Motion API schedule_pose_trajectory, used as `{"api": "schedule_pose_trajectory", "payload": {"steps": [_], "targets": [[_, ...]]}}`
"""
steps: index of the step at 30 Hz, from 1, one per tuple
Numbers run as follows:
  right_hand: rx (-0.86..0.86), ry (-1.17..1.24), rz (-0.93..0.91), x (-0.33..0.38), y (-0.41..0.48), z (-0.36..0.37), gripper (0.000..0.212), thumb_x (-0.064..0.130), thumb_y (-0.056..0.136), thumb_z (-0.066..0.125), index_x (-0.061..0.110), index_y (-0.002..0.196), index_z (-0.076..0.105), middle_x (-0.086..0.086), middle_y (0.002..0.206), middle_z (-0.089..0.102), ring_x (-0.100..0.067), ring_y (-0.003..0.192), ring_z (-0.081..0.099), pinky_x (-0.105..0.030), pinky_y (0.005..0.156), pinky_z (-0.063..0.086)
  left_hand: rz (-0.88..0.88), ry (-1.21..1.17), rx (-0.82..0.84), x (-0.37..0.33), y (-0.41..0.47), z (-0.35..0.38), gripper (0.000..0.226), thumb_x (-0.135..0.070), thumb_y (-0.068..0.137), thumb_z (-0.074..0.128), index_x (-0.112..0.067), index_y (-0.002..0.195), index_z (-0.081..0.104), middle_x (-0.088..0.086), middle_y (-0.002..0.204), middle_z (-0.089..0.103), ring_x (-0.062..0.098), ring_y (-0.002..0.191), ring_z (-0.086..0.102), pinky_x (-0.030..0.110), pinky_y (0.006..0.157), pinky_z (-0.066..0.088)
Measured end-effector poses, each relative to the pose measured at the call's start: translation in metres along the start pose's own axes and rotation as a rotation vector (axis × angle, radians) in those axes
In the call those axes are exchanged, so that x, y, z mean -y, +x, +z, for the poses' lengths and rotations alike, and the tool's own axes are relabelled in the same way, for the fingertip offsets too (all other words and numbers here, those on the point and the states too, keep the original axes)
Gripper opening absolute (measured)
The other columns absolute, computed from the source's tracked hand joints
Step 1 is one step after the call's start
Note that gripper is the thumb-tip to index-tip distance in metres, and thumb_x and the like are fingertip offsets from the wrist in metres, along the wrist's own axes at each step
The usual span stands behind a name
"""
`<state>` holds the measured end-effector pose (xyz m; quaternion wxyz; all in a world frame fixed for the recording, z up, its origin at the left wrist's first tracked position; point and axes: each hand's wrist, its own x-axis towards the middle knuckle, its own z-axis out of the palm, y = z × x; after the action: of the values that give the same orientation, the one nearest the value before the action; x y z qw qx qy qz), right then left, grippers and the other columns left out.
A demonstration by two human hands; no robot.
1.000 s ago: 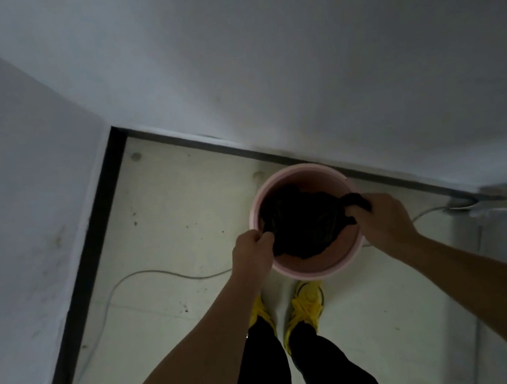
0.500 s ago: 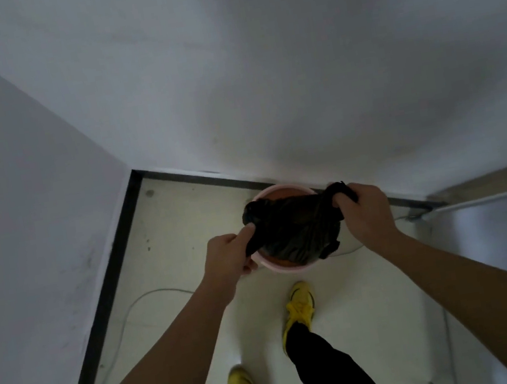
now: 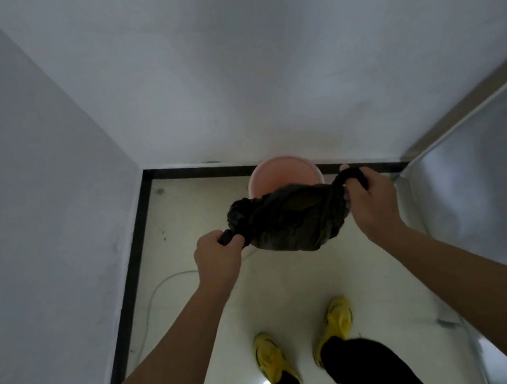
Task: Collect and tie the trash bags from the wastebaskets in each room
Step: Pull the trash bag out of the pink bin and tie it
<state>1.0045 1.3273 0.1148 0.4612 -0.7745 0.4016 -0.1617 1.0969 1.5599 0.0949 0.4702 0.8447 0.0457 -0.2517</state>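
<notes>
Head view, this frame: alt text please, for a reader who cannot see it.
Two bare hands hold a black trash bag stretched between them, left hand and right hand each gripping an end, above a pink wastebasket in a white-walled corner. Yellow shoes stand on the pale floor below.

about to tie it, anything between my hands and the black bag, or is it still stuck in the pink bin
Nothing visible. The left hand and right hand each grip an end of the black bag, which hangs clear of the pink bin.
</notes>
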Motion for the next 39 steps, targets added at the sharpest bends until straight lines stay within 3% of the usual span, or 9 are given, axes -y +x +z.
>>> {"api": "schedule_pose_trajectory", "payload": {"steps": [7, 13, 18, 22, 26, 29, 31, 34, 39], "targets": [[-0.022, 0.042, 0.131, -0.044, -0.092, -0.021, 0.018, 0.021, 0.094, 0.049, 0.027, 0.083, 0.061, -0.008, 0.085, 0.066, -0.031, 0.081, 0.065, -0.05, 0.076, 0.054, -0.063, -0.004, -0.037, 0.073, -0.074, 0.001, 0.014, -0.009, 0.081, 0.063, 0.002, 0.077, 0.055, 0.017, 0.063, 0.055, 0.022, 0.05, 0.051, 0.031, 0.05, 0.045], [0.147, 0.003, 0.297, -0.149, -0.171, -0.015, 0.023, 0.023, 0.096, 0.045, 0.01, 0.098, 0.064, -0.014, 0.098, 0.068, -0.034, 0.094, 0.065, -0.058, 0.083, 0.053, -0.132, -0.098, -0.029, 0.157, -0.125, 0.026, 0.012, -0.004, 0.085, 0.061, -0.002, 0.076, 0.054, 0.015, 0.056, 0.062, 0.021, 0.046, 0.056, 0.023, 0.041, 0.045], [0.171, 0.01, 0.455, -0.233, -0.233, 0.0, 0.024, 0.018, 0.095, 0.045, 0.003, 0.088, 0.063, -0.02, 0.09, 0.068, -0.033, 0.078, 0.067, -0.051, 0.074, 0.058, -0.262, -0.164, 0.054, 0.238, -0.158, 0.043, 0.015, -0.008, 0.087, 0.063, -0.008, 0.076, 0.052, 0.002, 0.046, 0.064, 0.013, 0.041, 0.061, 0.023, 0.043, 0.047], [0.189, 0.004, 0.507, -0.282, -0.268, 0.022, 0.021, 0.009, 0.093, 0.045, 0.002, 0.089, 0.064, -0.018, 0.085, 0.066, -0.032, 0.076, 0.067, -0.057, 0.075, 0.057, -0.336, -0.181, 0.091, 0.304, -0.181, 0.049, 0.011, -0.011, 0.087, 0.064, -0.007, 0.084, 0.055, 0.003, 0.053, 0.068, 0.014, 0.047, 0.065, 0.024, 0.048, 0.049], [0.221, 0.004, 0.53, -0.333, -0.301, 0.05, 0.02, 0.006, 0.092, 0.048, 0.009, 0.097, 0.067, -0.018, 0.101, 0.068, -0.036, 0.096, 0.065, -0.057, 0.085, 0.055, -0.389, -0.244, 0.143, 0.371, -0.184, 0.054, 0.01, -0.016, 0.089, 0.063, -0.008, 0.088, 0.056, 0.009, 0.067, 0.072, 0.017, 0.06, 0.069, 0.03, 0.055, 0.055], [0.189, -0.032, 0.53, -0.37, -0.329, 0.061, 0.032, 0.006, 0.092, 0.053, 0.015, 0.123, 0.06, -0.011, 0.127, 0.06, -0.03, 0.11, 0.06, -0.051, 0.094, 0.052, -0.461, -0.366, 0.144, 0.418, -0.178, 0.052, 0.011, -0.019, 0.091, 0.05, -0.013, 0.097, 0.057, 0.014, 0.086, 0.07, 0.025, 0.075, 0.067, 0.036, 0.062, 0.055], [0.155, -0.136, 0.504, -0.394, -0.358, 0.061, 0.048, 0.006, 0.092, 0.056, 0.015, 0.139, 0.047, -0.011, 0.139, 0.051, -0.026, 0.113, 0.057, -0.043, 0.097, 0.05, -0.426, -0.226, 0.139, 0.457, -0.182, 0.046, 0.022, -0.014, 0.092, 0.046, -0.013, 0.112, 0.056, 0.015, 0.098, 0.065, 0.024, 0.082, 0.063, 0.035, 0.065, 0.054], [0.174, -0.366, 0.47, -0.433, -0.398, 0.06, 0.07, 0.006, 0.087, 0.064, 0.01, 0.148, 0.03, -0.018, 0.144, 0.045, -0.031, 0.121, 0.054, -0.039, 0.1, 0.043, -0.133, 0.373, 0.23, 0.514, -0.186, 0.039, 0.049, -0.009, 0.086, 0.06, -0.016, 0.132, 0.046, 0.015, 0.12, 0.057, 0.025, 0.099, 0.058, 0.037, 0.082, 0.05], [0.424, -0.549, 0.525, -0.505, -0.421, 0.075, 0.117, 0.031, 0.07, 0.085, 0.017, 0.156, 0.006, -0.012, 0.16, 0.02, -0.031, 0.143, 0.028, -0.045, 0.111, 0.033, 0.245, 0.865, 0.371, 0.566, -0.163, 0.067, 0.11, -0.034, 0.07, 0.079, -0.028, 0.153, 0.007, 0.011, 0.151, 0.027, 0.029, 0.134, 0.032, 0.043, 0.101, 0.039]]}}
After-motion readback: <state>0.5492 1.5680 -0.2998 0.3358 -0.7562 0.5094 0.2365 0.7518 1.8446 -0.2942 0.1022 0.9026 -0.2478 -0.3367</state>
